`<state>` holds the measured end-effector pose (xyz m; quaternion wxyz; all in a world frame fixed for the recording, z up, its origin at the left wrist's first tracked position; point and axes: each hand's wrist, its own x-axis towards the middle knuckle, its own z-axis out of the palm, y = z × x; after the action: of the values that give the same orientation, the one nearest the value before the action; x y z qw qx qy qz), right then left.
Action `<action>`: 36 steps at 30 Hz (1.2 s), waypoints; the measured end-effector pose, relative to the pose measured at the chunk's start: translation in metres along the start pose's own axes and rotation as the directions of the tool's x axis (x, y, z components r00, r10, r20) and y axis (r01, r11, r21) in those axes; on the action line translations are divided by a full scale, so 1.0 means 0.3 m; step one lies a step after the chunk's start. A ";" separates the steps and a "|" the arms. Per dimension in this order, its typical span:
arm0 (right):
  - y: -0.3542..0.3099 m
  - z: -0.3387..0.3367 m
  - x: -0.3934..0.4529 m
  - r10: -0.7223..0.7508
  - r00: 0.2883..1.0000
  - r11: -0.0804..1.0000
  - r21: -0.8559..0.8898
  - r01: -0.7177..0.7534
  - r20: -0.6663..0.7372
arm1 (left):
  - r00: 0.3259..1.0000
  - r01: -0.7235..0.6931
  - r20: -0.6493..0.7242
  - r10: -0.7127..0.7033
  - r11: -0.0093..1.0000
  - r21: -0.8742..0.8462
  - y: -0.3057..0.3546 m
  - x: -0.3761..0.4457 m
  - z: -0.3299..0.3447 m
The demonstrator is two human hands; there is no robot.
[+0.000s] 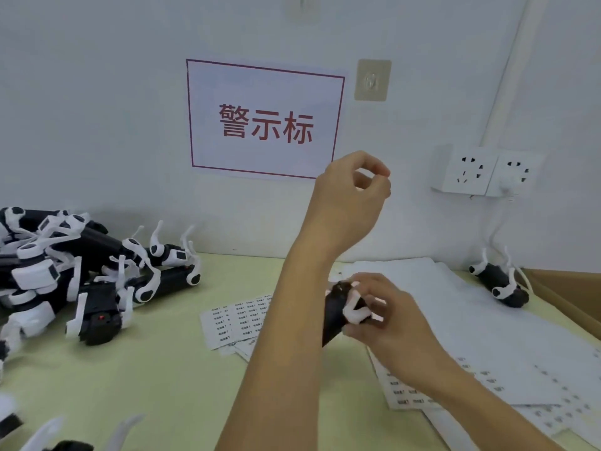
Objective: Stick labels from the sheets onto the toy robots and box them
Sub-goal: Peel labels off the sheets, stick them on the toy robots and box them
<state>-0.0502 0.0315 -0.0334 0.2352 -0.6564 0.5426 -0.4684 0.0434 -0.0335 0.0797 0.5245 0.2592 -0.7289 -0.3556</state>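
toy robot (335,312), centre-right of frame, above bench (169,369): looks light, rigid; thin white limbs likely fragile, take the black body | right hand (387,317) grips it | left hand (353,190) raised, fingertips pinched, label unseen | label sheet (234,319) beside

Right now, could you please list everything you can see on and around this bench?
toy robots pile: many, black and white, table left
toy robot: one, black and white, far right by cardboard box
label sheets: several, white, table centre and right
sign: one, white with red text, wall
sockets: two, white, wall right
left hand: raised, fingertips pinched
right hand: grips held toy robot
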 end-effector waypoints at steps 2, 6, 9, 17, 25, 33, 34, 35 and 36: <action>0.048 -0.158 -0.058 0.045 0.989 0.997 0.067 -0.036 -0.140 | 1.000 0.017 -0.007 -0.017 1.000 -0.001 -0.008 0.001 -0.006; 0.146 -0.337 -0.151 0.138 0.947 0.973 0.218 -0.074 -0.291 | 0.978 0.138 0.144 -0.150 0.986 0.089 -0.048 -0.009 0.025; 0.197 -0.419 -0.210 0.170 0.895 0.964 0.259 -0.063 -0.413 | 0.927 0.124 0.329 -0.179 0.976 0.181 -0.061 -0.025 0.099; 0.148 -0.445 -0.247 -0.016 0.929 0.998 0.045 0.035 -0.369 | 0.670 0.020 0.715 -0.200 0.968 0.252 -0.072 -0.102 0.334; 0.140 -0.545 -0.260 0.042 0.837 0.996 -0.047 -0.081 -0.545 | 0.908 0.303 0.369 -0.198 0.918 -0.255 -0.148 -0.082 0.315; 0.209 -0.604 -0.302 0.671 0.680 0.457 -0.557 -0.694 -0.296 | 0.835 0.550 0.201 -0.512 0.773 -0.317 -0.386 -0.131 0.296; 0.210 -0.600 -0.303 0.681 0.675 0.460 -0.552 -0.696 -0.284 | 0.815 0.580 0.204 -0.543 0.758 -0.300 -0.401 -0.128 0.283; 0.209 -0.594 -0.303 0.690 0.670 0.465 -0.540 -0.701 -0.275 | 0.800 0.600 0.204 -0.564 0.750 -0.280 -0.409 -0.122 0.269; 0.205 -0.587 -0.302 0.700 0.661 0.470 -0.523 -0.711 -0.270 | 0.795 0.606 0.195 -0.574 0.758 -0.241 -0.408 -0.114 0.252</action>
<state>-0.2314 0.1326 -0.0369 0.1866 -0.4080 0.8822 -0.1425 -0.0169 -0.0644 -0.0518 0.3771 0.3758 -0.5768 -0.6195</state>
